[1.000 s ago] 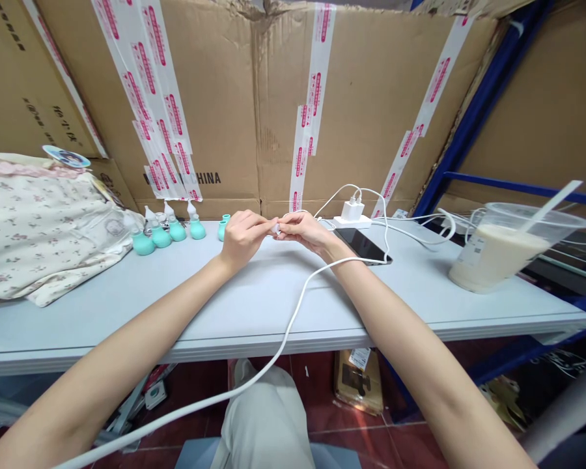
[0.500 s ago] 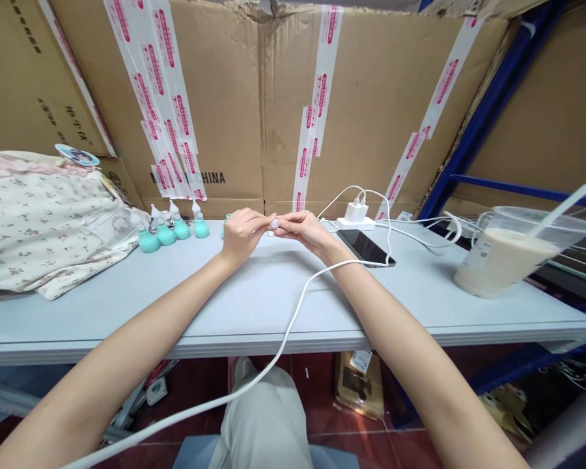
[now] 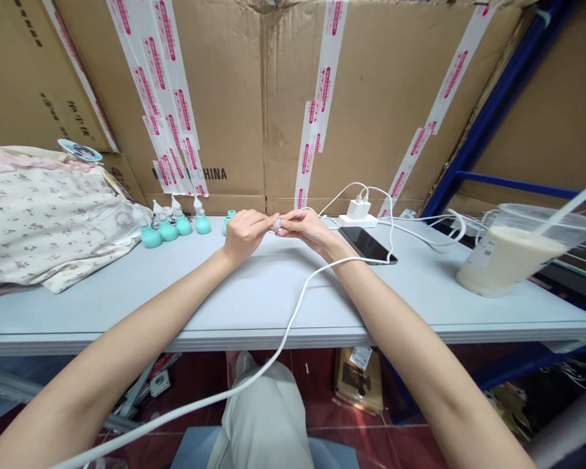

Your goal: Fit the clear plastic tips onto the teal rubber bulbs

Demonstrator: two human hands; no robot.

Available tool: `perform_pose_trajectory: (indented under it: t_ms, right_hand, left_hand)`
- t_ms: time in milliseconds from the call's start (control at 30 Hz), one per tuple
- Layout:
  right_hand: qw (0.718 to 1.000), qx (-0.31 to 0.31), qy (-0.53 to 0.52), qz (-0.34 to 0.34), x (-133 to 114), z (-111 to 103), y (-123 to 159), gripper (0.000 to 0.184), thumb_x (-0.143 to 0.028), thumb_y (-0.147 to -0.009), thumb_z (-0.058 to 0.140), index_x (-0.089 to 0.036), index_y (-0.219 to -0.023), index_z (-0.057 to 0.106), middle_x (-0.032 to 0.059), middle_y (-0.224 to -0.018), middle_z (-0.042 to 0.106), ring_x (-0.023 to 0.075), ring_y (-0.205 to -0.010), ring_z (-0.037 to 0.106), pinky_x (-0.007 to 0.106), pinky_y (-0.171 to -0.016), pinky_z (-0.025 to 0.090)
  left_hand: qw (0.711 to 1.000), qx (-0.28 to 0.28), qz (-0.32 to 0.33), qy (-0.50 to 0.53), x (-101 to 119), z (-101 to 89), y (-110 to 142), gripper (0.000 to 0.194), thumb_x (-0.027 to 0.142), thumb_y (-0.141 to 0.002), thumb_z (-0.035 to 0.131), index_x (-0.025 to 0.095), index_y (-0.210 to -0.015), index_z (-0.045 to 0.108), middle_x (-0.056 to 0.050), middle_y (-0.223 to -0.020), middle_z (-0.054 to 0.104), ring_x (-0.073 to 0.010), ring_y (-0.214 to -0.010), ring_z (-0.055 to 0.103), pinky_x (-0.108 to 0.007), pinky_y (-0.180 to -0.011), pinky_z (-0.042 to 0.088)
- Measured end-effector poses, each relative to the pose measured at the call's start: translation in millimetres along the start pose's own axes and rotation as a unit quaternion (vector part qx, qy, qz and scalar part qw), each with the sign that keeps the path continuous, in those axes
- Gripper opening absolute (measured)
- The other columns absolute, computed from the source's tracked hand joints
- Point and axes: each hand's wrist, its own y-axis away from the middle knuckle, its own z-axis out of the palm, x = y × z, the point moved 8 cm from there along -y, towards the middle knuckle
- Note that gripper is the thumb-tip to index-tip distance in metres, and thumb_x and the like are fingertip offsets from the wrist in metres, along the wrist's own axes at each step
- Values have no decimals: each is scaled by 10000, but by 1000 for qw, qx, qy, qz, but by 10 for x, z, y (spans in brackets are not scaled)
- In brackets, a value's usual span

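Just above the table, my left hand (image 3: 245, 233) and my right hand (image 3: 306, 229) meet, both with pinched fingers. Between their fingertips is a small whitish translucent piece (image 3: 277, 224); most of it is covered, so its kind does not show. Partly behind my left hand stands a teal bulb (image 3: 228, 221) with an open neck. To the left is a row of several teal bulb aspirators (image 3: 183, 225) with clear pointed tips, upright on the table.
The grey table (image 3: 273, 299) backs onto cardboard. Floral fabric (image 3: 53, 221) lies left. At right are a phone (image 3: 366, 243), a charger on a power strip (image 3: 358, 212) and a cup of milky drink (image 3: 510, 254) with a straw. A white cable (image 3: 297, 306) crosses over my right forearm.
Both hands stay together at the small whitish piece, with slight finger movement. The view has shifted a little, and more of the teal bulb behind my left hand shows.
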Motion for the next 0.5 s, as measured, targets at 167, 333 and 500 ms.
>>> perform_pose_trajectory:
  t_ms: [167, 333, 500]
  right_hand:
    - [1000, 9, 5, -7, 6, -6, -3, 377, -378, -440, 874, -147, -681, 697, 6, -619, 680, 106, -565, 629, 308, -738, 554]
    - [999, 35, 7, -23, -8, 26, -12, 397, -404, -440, 871, -152, -686, 689, 13, -653, 689, 108, -568, 633, 322, -749, 553]
    - [996, 68, 18, -52, -120, 73, 11, 420, -456, -504, 838, -166, -781, 710, 37, -728, 716, 136, -639, 673, 322, -785, 546]
  left_hand:
    - [1000, 0, 17, -9, 19, 7, 12, 255, 297, -933, 449, 239, -931, 697, -26, -696, 692, -115, -597, 542, -283, -574, 331]
    - [999, 1, 15, -30, -3, -5, 13, 245, 270, -926, 463, 227, -903, 703, -20, -682, 692, -113, -587, 537, -277, -570, 321]
    - [996, 32, -82, 16, -135, -37, -22, 257, 322, -914, 486, 198, -916, 711, -35, -710, 689, -125, -641, 577, -264, -597, 367]
